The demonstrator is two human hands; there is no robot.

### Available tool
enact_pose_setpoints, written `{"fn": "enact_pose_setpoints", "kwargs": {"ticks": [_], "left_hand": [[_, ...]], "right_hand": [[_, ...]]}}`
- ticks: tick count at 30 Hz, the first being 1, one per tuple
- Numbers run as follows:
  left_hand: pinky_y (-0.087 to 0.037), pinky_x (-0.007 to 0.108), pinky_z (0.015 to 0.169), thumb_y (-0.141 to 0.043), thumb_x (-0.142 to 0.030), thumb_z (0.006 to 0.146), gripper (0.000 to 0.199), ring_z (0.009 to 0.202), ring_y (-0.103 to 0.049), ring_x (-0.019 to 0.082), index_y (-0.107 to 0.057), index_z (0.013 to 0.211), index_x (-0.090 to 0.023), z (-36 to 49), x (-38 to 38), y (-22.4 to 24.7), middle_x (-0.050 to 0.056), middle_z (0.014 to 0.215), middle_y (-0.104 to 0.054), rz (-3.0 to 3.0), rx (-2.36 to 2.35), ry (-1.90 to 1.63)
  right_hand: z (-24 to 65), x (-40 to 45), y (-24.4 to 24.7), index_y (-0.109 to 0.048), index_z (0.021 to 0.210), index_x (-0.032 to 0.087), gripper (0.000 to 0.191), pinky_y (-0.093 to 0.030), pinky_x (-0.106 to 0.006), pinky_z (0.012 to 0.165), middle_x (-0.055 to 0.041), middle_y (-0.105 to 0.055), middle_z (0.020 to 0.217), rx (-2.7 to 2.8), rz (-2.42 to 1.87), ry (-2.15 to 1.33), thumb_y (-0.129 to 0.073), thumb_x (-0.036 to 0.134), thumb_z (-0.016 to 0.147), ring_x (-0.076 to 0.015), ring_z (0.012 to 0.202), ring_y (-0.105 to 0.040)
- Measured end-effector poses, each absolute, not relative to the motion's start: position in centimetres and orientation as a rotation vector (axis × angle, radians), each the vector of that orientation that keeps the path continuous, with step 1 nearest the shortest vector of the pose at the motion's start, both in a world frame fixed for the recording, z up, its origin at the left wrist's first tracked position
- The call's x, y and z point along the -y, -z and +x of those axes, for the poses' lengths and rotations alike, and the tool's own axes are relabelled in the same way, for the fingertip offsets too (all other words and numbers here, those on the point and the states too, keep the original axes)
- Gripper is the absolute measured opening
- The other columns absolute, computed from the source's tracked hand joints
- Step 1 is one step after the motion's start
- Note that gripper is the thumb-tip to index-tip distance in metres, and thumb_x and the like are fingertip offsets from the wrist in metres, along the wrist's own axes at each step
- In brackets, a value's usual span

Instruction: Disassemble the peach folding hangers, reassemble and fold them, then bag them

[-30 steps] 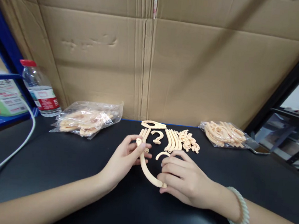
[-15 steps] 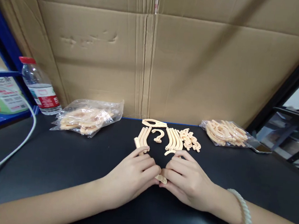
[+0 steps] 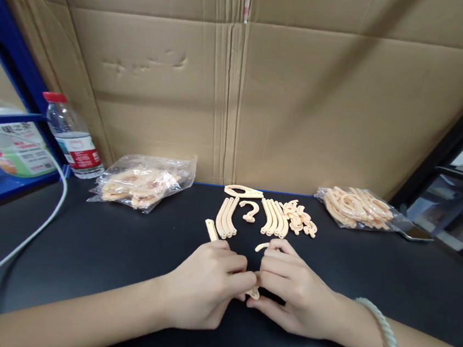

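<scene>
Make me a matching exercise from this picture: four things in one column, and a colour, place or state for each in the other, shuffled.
1. Bottle cap
2. Lone hook-shaped piece
3. Bracelet
4. Left hand

A. Pale green
B. Gripping a pale strip
C. Red
D. Between two groups of curved strips

Pairs: 1-C, 2-D, 3-A, 4-B

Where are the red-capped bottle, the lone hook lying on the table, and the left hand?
Bottle (image 3: pixel 81 153): head view, on its red label.
Hook (image 3: pixel 252 205): head view, on its curved top.
Left hand (image 3: pixel 207 281): head view, on the back of the hand.
</scene>
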State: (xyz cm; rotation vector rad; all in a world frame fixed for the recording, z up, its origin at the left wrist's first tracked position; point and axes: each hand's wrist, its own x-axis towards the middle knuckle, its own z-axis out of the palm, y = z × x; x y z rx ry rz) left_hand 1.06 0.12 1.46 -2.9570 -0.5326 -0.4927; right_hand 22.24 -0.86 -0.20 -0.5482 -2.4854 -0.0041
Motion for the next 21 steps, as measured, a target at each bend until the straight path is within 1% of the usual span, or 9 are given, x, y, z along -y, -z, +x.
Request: {"fn": "enact_pose_setpoints", "kwargs": {"ticks": [3,5,8,11,14,18,19,21], "left_hand": [[-0.035,0.032,0.057,-0.047,-0.012,0.079,0.008,0.056,-0.047,0.015,-0.05,0.077,-0.019,1.0,0.0,-1.6,0.001,0.067,-0.055,-2.93,0.495,0.546],[-0.035,0.033,0.057,-0.045,-0.011,0.081,0.011,0.056,-0.047,0.016,-0.051,0.076,-0.019,1.0,0.0,-1.8,0.002,0.067,-0.056,-2.888,0.436,0.562],[-0.036,0.033,0.059,-0.04,-0.009,0.087,0.021,0.056,-0.048,0.017,-0.054,0.076,-0.02,0.7,-0.1,-2.5,0.003,0.066,-0.059,-2.781,0.319,0.548],[-0.039,0.032,0.065,-0.036,-0.006,0.089,0.024,0.062,-0.053,0.017,-0.056,0.081,-0.019,0.0,-0.8,-3.4,0.005,0.074,-0.065,-2.807,0.34,0.553],[-0.042,0.03,0.073,-0.036,-0.006,0.09,0.023,0.073,-0.059,0.018,-0.055,0.089,-0.018,-1.1,-2.4,-4.0,0.006,0.081,-0.067,-2.922,0.512,0.588],[-0.043,0.033,0.076,-0.038,-0.012,0.092,0.017,0.078,-0.057,0.02,-0.053,0.091,-0.019,-3.0,-5.2,-4.1,0.006,0.081,-0.065,-2.906,0.803,0.55],[-0.043,0.034,0.077,-0.038,-0.011,0.09,0.017,0.08,-0.057,0.021,-0.053,0.092,-0.018,-3.4,-5.8,-4.1,0.006,0.081,-0.065,-2.897,0.828,0.529],[-0.042,0.036,0.081,-0.037,-0.003,0.084,0.026,0.082,-0.056,0.021,-0.051,0.101,-0.017,-4.1,-6.6,-4.0,0.006,0.083,-0.065,-2.9,0.837,0.487]], "right_hand": [[22.0,1.1,-0.1,-0.061,0.078,0.017,0.018,-0.04,-0.036,0.081,-0.0006,-0.05,0.068,2.457,-0.537,-0.087,-0.051,0.025,0.092,-0.0142,0.067,-0.044],[22.0,1.2,-0.3,-0.06,0.078,0.017,0.016,-0.04,-0.035,0.081,-0.0003,-0.05,0.068,2.433,-0.541,-0.149,-0.052,0.024,0.09,-0.0139,0.067,-0.044],[22.2,0.9,-0.5,-0.062,0.077,0.017,0.015,-0.041,-0.031,0.069,0.0004,-0.049,0.064,2.31,-0.655,-0.279,-0.054,0.021,0.089,-0.013,0.063,-0.046],[22.8,0.2,-0.5,-0.066,0.081,0.017,0.013,-0.04,-0.028,0.061,-0.001,-0.052,0.065,2.174,-0.766,-0.344,-0.057,0.023,0.088,-0.0133,0.063,-0.048],[23.1,-0.5,-0.5,-0.067,0.085,0.017,0.012,-0.042,-0.028,0.063,-0.0022,-0.056,0.07,2.118,-0.793,-0.368,-0.057,0.022,0.088,-0.0134,0.065,-0.051],[23.2,-0.8,-0.5,-0.069,0.087,0.019,0.012,-0.044,-0.029,0.064,-0.0012,-0.055,0.068,2.103,-0.796,-0.349,-0.057,0.022,0.087,-0.014,0.066,-0.052],[23.2,-0.8,-0.5,-0.069,0.087,0.019,0.012,-0.044,-0.03,0.065,-0.0014,-0.056,0.068,2.103,-0.796,-0.342,-0.057,0.022,0.087,-0.0143,0.067,-0.053],[23.2,-0.9,-0.4,-0.069,0.087,0.019,0.012,-0.045,-0.031,0.066,-0.0019,-0.057,0.069,2.1,-0.795,-0.334,-0.057,0.023,0.088,-0.015,0.068,-0.054]]}}
